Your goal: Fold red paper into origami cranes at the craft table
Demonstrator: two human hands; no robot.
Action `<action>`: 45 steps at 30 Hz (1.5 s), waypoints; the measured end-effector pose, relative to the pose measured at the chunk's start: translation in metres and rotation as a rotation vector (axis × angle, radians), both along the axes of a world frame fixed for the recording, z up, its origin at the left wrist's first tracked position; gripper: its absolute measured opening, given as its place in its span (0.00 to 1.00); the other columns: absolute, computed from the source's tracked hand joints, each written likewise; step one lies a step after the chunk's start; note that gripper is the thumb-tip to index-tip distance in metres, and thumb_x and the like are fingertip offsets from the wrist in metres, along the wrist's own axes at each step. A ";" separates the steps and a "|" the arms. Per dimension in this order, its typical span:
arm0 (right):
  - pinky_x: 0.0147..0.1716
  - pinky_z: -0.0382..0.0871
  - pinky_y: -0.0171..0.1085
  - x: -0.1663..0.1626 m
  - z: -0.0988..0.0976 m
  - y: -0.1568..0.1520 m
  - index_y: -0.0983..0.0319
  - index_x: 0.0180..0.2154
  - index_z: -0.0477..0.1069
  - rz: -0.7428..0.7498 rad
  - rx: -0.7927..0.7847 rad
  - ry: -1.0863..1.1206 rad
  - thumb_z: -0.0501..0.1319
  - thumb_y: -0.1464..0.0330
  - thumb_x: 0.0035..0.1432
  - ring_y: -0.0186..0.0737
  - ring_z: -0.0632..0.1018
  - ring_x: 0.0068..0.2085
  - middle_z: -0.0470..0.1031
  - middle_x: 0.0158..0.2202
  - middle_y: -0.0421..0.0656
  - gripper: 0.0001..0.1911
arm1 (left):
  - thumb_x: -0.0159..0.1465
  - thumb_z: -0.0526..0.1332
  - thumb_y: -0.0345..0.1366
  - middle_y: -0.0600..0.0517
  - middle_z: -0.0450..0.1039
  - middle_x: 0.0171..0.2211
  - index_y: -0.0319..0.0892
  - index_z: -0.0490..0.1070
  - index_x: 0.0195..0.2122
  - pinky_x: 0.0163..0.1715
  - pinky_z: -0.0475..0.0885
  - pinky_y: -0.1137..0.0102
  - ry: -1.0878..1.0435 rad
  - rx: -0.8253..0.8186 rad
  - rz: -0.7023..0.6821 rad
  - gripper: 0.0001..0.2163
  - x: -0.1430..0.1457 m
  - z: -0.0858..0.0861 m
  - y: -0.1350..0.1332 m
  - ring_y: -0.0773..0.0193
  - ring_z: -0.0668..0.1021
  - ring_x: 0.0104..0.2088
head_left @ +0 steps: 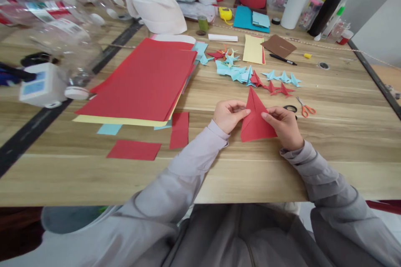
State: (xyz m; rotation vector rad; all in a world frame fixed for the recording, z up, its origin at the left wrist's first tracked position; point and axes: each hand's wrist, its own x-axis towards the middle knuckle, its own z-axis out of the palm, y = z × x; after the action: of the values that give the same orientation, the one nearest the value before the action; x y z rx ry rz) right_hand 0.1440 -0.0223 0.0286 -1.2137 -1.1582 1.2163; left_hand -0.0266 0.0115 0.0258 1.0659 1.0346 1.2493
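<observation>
Between my two hands is a folded red sheet of origami paper point(257, 127), pointed at the top and wide at the bottom. My left hand point(229, 115) pinches its left edge with thumb and fingers. On the opposite edge, my right hand point(285, 125) grips the paper, thumb lying on its face. Just beyond the tip sit folded red paper cranes point(283, 89) and light blue paper cranes point(284, 77). Orange-handled scissors point(306, 107) lie past my right hand, beside a black-handled pair point(290, 108) partly hidden by it.
Large red sheets point(140, 79) are stacked on the left, with red paper strips point(134, 150) nearer me. Plastic bottles point(62, 37) crowd the back left. A black pen point(282, 59), brown paper point(278, 46) and a yellow tape measure point(225, 13) lie farther back.
</observation>
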 end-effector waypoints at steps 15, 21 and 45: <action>0.50 0.68 0.47 0.004 0.005 -0.002 0.56 0.32 0.78 -0.126 0.533 -0.497 0.64 0.68 0.55 0.45 0.78 0.45 0.80 0.40 0.45 0.03 | 0.55 0.66 0.37 0.48 0.81 0.30 0.45 0.80 0.26 0.39 0.74 0.64 0.351 0.584 0.054 0.04 -0.008 0.008 -0.011 0.61 0.79 0.33; 0.49 0.65 0.48 0.008 0.000 -0.002 0.56 0.33 0.78 -0.074 0.682 -0.896 0.60 0.73 0.56 0.47 0.75 0.46 0.80 0.42 0.44 0.09 | 0.57 0.60 0.32 0.49 0.81 0.31 0.47 0.78 0.25 0.41 0.70 0.60 0.797 0.884 -0.068 0.08 -0.019 0.004 -0.006 0.58 0.76 0.36; 0.49 0.59 0.49 0.011 -0.009 -0.001 0.59 0.33 0.80 0.234 0.394 -1.174 0.64 0.71 0.55 0.50 0.74 0.46 0.79 0.41 0.46 0.06 | 0.58 0.62 0.36 0.47 0.76 0.33 0.44 0.81 0.31 0.37 0.63 0.61 1.271 0.726 -0.461 0.07 -0.029 -0.007 0.005 0.56 0.72 0.38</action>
State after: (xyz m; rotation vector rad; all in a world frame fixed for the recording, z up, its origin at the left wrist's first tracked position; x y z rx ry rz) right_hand 0.1552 -0.0238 0.0196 -1.5154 -2.2999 0.2778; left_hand -0.0560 0.0166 0.0193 2.6616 1.0912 0.4351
